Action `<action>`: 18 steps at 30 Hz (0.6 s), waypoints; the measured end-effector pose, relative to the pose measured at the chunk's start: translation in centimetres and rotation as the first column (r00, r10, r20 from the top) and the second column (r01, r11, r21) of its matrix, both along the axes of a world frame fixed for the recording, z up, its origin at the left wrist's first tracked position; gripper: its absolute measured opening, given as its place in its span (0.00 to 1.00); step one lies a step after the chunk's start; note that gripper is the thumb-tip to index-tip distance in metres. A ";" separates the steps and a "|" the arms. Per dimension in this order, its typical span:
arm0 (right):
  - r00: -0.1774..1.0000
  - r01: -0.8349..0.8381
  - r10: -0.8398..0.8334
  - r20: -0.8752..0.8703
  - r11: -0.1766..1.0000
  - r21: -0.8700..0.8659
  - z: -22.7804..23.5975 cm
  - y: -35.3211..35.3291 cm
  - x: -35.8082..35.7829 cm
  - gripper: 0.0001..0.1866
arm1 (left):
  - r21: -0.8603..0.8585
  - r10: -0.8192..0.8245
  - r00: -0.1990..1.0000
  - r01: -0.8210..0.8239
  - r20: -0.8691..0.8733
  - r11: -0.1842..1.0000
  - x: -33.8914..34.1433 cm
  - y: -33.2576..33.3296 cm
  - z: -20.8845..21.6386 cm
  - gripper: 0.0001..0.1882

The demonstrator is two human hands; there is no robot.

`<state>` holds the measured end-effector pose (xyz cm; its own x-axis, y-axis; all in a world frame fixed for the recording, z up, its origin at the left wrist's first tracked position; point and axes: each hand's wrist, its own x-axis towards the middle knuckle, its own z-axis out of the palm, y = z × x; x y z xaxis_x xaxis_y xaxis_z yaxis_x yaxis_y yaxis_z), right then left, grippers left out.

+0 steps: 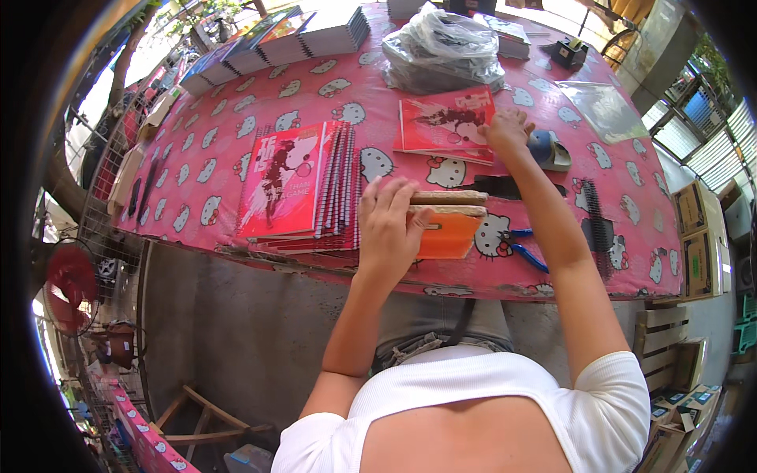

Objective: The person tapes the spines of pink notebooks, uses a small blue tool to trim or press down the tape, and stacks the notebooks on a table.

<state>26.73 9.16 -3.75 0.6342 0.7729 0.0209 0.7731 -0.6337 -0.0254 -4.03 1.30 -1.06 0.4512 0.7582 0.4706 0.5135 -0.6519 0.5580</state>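
Note:
My left hand (388, 225) is at the left end of an orange block (448, 238) edged with two wooden strips (451, 203). Its thumb presses the orange front while the fingers lie over the back. To its left is a stack of red spiral notebooks (280, 185), coils showing along the right side. Farther off, my right hand (509, 130) reaches out with fingers spread at the right edge of loose red notebook covers (445, 122), its thumb touching the top one. A blue and grey rounded tool (548, 150) sits just right of that hand, partly hidden by it.
The table wears a pink cartoon-print cloth (181, 189). Blue-handled pliers (528, 256) and black coils (597, 229) lie near the right forearm. At the back stand notebook stacks (335, 39), a plastic-wrapped bundle (441, 51) and a black dispenser (569, 54). Clear sheets (603, 110) lie right.

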 end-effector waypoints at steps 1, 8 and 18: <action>0.999 -0.041 0.035 0.039 0.982 0.182 -0.3 -0.3 0.4 0.29 | -0.028 -0.012 1.000 0.011 -0.025 1.000 0.2 0.5 -0.3 0.26; 0.795 -0.014 0.499 -0.344 0.582 0.813 5.7 -11.2 -5.1 0.15 | -0.174 0.134 0.754 -0.026 0.643 0.984 0.6 1.9 2.4 0.23; 0.550 -0.332 0.742 -0.384 0.616 0.715 -2.7 -17.1 -6.5 0.25 | -0.326 -0.029 0.851 0.232 0.524 0.917 -2.0 1.4 3.6 0.19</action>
<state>20.24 -7.92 -6.40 0.1082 0.9409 0.3211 0.6162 0.1899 -0.7643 -6.05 2.69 2.58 0.3378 0.8698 0.3596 0.0230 -0.3896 0.9207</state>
